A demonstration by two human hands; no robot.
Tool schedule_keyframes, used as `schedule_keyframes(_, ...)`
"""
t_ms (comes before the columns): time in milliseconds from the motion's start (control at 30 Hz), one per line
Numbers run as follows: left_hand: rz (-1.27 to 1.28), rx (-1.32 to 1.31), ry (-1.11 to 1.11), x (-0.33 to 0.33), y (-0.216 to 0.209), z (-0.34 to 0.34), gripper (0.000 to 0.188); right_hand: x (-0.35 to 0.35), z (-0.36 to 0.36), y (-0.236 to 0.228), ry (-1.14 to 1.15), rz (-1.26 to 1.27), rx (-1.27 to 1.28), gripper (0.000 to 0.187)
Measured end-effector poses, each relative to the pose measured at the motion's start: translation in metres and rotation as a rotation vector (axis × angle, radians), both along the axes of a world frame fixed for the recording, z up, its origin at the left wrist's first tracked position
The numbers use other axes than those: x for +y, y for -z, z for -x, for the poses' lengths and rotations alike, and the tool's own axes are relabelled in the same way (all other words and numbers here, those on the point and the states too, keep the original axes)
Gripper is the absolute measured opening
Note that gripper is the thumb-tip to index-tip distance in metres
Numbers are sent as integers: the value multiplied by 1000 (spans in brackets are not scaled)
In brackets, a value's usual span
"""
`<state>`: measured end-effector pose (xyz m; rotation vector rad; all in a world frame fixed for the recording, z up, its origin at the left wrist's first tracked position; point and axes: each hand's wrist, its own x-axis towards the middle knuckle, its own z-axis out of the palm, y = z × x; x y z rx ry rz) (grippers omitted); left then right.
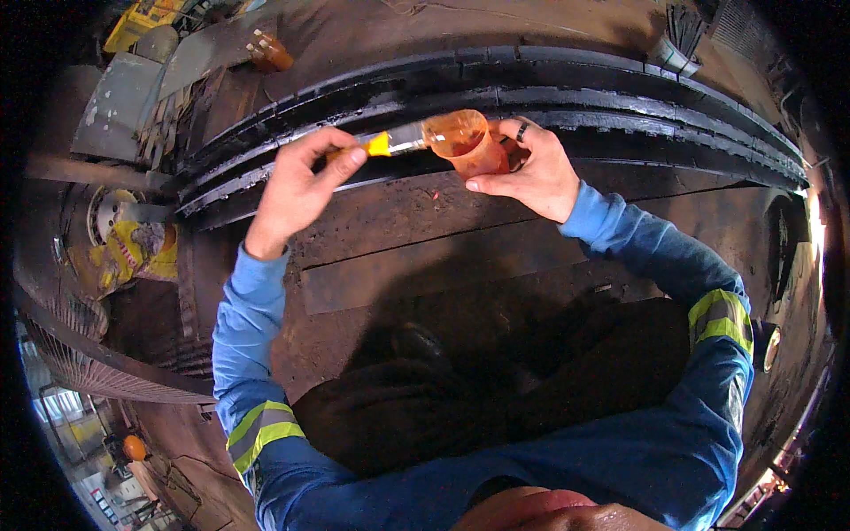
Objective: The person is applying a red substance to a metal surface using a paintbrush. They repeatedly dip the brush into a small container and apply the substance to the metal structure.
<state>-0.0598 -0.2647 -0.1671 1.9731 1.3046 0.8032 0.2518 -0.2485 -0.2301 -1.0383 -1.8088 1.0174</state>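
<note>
My left hand (299,188) is closed round the handle of a paintbrush (380,144) with a yellow grip and a metal ferrule. The brush points right, and its bristle end meets the mouth of an orange translucent cup (480,157). Whether the bristles sit inside the cup or against its rim I cannot tell. Tilted toward the left, the cup is gripped by my right hand (546,173), which wears a dark ring. Just beyond both hands run long black metal beams (345,113) with a shiny, wet-looking surface.
Top left, an orange bottle-like container (270,53) stands near grey metal plates (117,106). A bucket (675,57) holding dark rods is at the far right. At the left lie a yellow bag (133,252) and a curved wire grille (106,354). Dark boards (390,274) cover the ground before me.
</note>
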Motion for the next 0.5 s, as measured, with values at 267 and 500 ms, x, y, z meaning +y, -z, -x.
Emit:
schedule_keyframes(267, 19, -650, 38, 5, -45, -13, 22, -3, -5, 13, -32, 22, -49, 66)
schedule_keyframes(500, -404, 44, -172, 27, -28, 36, 21, -17, -11, 24, -105, -91, -117, 64)
